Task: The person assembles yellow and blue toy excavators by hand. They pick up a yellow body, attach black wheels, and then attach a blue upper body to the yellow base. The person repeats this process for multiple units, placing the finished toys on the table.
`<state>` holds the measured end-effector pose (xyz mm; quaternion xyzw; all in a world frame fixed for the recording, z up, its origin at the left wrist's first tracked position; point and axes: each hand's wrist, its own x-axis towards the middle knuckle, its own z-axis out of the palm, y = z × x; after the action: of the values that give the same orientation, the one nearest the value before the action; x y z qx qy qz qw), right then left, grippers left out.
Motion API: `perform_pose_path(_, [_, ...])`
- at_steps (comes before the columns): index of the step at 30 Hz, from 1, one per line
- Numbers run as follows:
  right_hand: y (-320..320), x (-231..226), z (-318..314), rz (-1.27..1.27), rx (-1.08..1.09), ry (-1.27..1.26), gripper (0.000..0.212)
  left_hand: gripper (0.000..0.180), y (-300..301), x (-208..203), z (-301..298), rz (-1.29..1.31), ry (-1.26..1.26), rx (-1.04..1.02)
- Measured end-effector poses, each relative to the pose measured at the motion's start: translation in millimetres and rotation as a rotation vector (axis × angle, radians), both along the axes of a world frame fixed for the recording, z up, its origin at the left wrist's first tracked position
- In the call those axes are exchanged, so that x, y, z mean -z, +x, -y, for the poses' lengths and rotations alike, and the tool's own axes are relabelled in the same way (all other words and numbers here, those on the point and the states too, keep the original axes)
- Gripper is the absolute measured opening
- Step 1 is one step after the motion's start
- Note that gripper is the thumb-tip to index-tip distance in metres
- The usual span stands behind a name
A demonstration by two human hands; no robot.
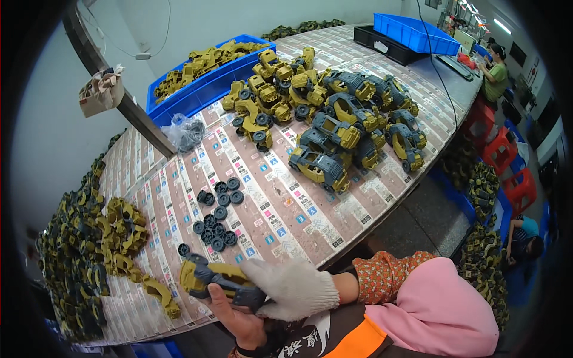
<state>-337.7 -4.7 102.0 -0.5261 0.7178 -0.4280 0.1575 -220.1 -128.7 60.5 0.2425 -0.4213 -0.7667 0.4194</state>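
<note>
Near the table's front edge I hold a toy car body, olive-yellow with dark grey parts. My left hand, bare, grips it from below with the thumb up along its side. The white-gloved right hand is closed over its right end; the glove and the car hide those fingertips. Just beyond the car lie several loose dark grey toy wheels on the patterned tabletop. To the left are olive-yellow body shells, some stretching in a row toward my hands.
Toy cars are heaped mid-table. Behind them stands a blue bin of yellow parts, beside a clear bag of dark parts. A slanted post rises from the table. More cars crowd the left. Red stools and co-workers are at right.
</note>
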Motion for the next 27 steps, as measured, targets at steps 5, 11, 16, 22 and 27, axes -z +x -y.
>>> perform_pose_path(5, [-39.3, -12.9, -36.9, -0.075, 0.239, -0.251, 0.051, 0.100, -34.4, -39.1, -13.4, -0.185, -0.200, 0.341])
perform_pose_path(11, [-136.2, -23.0, -133.0, -0.390, 0.876, -0.265, 0.049, 0.076, -22.8, -34.1, -1.0, 0.082, -0.193, 0.439])
perform_pose_path(16, [-222.3, -25.0, -255.3, -0.475, 1.441, 0.235, 0.063, 0.043, 0.0, -1.0, 26.5, 0.272, -0.047, 0.352])
perform_pose_path(22, [-288.4, 25.0, -359.5, -0.357, 1.545, 0.630, 0.070, 0.045, 26.7, 19.4, 59.2, 0.385, -0.064, 0.273])
perform_pose_path(27, [-303.6, 39.7, -342.9, -0.318, 1.407, 0.662, 0.060, 0.041, 38.8, 10.7, 64.4, 0.424, -0.066, 0.215])
